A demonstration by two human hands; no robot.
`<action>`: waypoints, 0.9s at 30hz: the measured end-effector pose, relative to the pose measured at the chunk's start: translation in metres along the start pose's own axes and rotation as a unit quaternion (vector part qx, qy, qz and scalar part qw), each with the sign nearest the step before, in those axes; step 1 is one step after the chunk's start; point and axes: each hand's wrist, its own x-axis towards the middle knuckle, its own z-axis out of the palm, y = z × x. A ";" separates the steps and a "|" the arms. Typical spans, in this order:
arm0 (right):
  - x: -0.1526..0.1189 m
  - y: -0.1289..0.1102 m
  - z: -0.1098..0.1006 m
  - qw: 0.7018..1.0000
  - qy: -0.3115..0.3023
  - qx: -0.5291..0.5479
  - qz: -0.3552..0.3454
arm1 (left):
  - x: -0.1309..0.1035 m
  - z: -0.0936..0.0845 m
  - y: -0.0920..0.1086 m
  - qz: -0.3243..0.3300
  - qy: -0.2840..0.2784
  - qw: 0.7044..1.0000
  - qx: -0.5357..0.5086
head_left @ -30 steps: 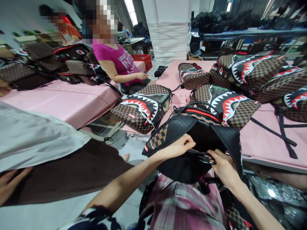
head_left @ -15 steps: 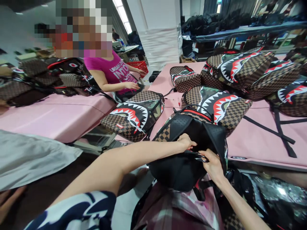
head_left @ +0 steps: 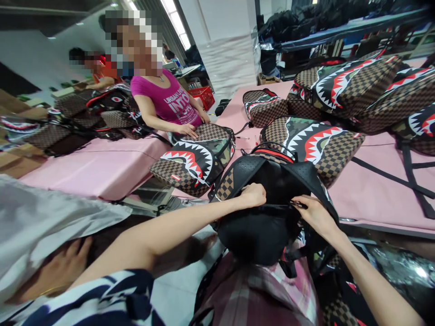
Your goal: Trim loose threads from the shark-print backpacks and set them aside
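A black backpack [head_left: 251, 235] with brown checkered side panels leans open between my arms at the table's edge, its dark inside facing me. At the left part of the opening, my left hand [head_left: 254, 195] is closed in a fist on the edge of the backpack; its fingertips are hidden. On the right, my right hand [head_left: 314, 213], with dark nails, pinches the opening's edge between thumb and fingers. Just beyond it lie a checkered shark-mouth backpack [head_left: 316, 142] and, to the left, another shark-mouth backpack [head_left: 193, 158].
Across the pink table [head_left: 343, 194], a co-worker in a magenta shirt [head_left: 170, 99] rests a hand on the left shark-mouth backpack. More backpacks [head_left: 353, 88] are piled at the right. Another person's hand [head_left: 61, 267] shows at lower left, beside a grey cloth [head_left: 50, 217].
My hands have moved apart along the opening, left hand leftward and right hand rightward. The co-worker's hand has come down onto the left backpack. The view has shifted slightly.
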 end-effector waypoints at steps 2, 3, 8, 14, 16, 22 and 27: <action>0.003 -0.001 -0.002 1.000 0.006 -0.007 -0.003 | -0.006 -0.007 -0.003 0.038 0.012 0.999 0.035; 0.003 -0.003 -0.003 1.000 0.004 -0.013 0.001 | -0.008 -0.010 -0.004 0.051 0.015 0.997 0.047; 0.000 -0.017 -0.008 0.997 -0.012 -0.075 -0.002 | -0.017 -0.009 -0.007 0.077 0.017 0.995 0.065; 0.008 -0.046 0.001 0.955 0.020 -0.249 -0.160 | -0.014 -0.007 -0.015 0.069 0.022 0.996 0.047; 0.016 -0.054 0.005 0.937 0.027 -0.292 -0.188 | -0.013 -0.008 -0.020 0.059 0.021 0.997 0.036; 0.038 -0.066 0.014 0.923 0.019 -0.318 -0.216 | -0.014 -0.011 -0.034 0.030 0.031 0.999 0.005; 0.048 -0.078 0.023 0.889 -0.019 -0.388 -0.241 | -0.017 -0.012 -0.039 0.035 0.028 0.999 -0.014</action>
